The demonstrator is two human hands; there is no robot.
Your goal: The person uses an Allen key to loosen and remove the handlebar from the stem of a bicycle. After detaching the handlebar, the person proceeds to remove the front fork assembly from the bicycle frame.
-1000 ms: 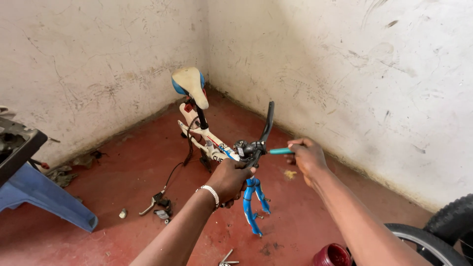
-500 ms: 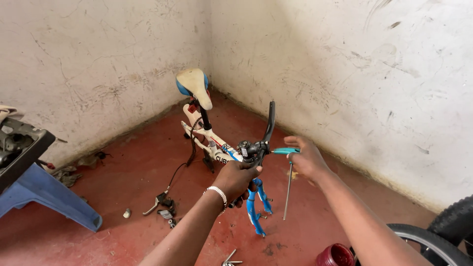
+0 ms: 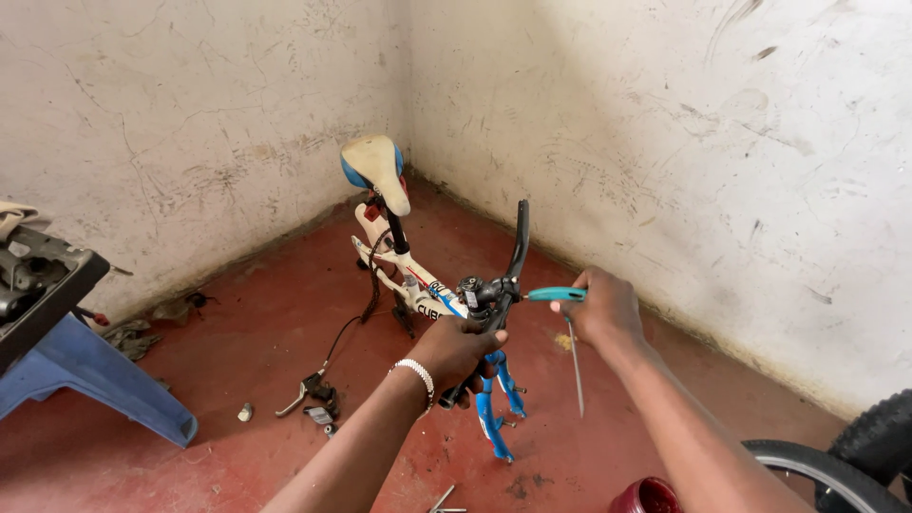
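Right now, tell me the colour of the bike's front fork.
Bright blue; the fork shows best in the head view.

- One label only: a decal of dark lettering with a thin red stripe on the white bicycle frame [image 3: 418, 290], along the sloping tube just below the handlebar stem, beside the person's left hand [image 3: 454, 350]
- No packages, signs or screens are visible anywhere in the room
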